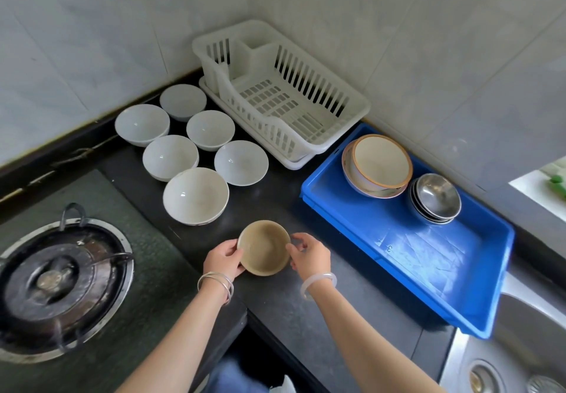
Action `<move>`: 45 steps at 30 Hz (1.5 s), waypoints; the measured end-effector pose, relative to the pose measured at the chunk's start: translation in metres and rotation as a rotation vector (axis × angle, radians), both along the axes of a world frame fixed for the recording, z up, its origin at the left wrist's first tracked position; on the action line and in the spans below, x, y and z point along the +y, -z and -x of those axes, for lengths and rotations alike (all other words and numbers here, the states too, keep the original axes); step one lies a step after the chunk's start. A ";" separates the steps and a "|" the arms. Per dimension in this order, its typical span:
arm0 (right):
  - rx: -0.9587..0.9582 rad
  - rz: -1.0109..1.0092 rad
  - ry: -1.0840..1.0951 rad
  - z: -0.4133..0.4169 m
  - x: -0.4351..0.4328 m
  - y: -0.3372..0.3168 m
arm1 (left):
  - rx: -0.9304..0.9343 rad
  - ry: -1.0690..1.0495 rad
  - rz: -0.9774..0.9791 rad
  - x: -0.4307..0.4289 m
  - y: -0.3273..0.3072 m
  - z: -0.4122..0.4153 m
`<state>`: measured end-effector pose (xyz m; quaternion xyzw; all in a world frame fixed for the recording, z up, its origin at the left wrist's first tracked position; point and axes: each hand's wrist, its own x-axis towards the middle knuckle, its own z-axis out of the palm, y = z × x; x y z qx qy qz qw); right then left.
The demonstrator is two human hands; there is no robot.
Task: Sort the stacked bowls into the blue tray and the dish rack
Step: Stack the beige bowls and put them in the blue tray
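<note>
Kitchen corner: two pale grey-white tiled walls, left (92,40) and right (444,55), meeting above a dark speckled worktop (275,202); black gas burner (58,282) with steel ring at left; steel sink (520,346) lower right; daylit opening (539,187) at right edge.

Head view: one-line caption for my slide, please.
Left hand and right hand grip a tan bowl at the counter, white bowls, dish rack and blue tray beyond.

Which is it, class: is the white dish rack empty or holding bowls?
Empty: the dish rack shows a bare slatted floor; the white bowls stand beside it on the counter.
</note>
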<state>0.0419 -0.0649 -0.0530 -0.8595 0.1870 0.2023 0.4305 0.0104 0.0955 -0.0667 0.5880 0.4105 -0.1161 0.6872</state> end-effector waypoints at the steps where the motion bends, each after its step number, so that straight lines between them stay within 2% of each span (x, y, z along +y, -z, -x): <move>1: 0.049 -0.041 0.016 0.000 0.000 0.001 | 0.006 0.002 -0.001 -0.001 0.000 0.000; 3: 0.157 -0.172 0.070 0.000 0.001 0.000 | 0.010 0.012 -0.017 -0.002 -0.003 -0.001; 5: 0.174 -0.235 0.093 0.000 -0.001 -0.002 | -0.003 0.029 -0.018 -0.005 -0.009 -0.004; 13: -0.078 -0.343 0.303 -0.010 -0.063 -0.041 | -0.186 0.186 0.087 -0.056 -0.064 -0.045; 18: -0.168 -0.426 0.473 -0.019 -0.128 -0.058 | -0.221 0.326 0.154 -0.125 -0.089 -0.078; 21: -0.188 -0.442 0.614 -0.019 -0.172 -0.058 | -0.231 0.471 0.128 -0.178 -0.094 -0.095; 25: -0.209 -0.447 0.816 -0.011 -0.231 -0.051 | -0.205 0.615 0.135 -0.252 -0.087 -0.109; 33: -0.247 -0.399 1.133 -0.001 -0.303 -0.027 | 0.001 0.672 0.284 -0.358 -0.054 -0.111; 37: -0.248 -0.422 1.211 -0.011 -0.313 -0.015 | -0.072 0.674 0.163 -0.388 -0.032 -0.120; 45: -0.202 -0.390 1.253 -0.039 -0.329 -0.002 | -0.095 0.675 0.215 -0.420 0.000 -0.132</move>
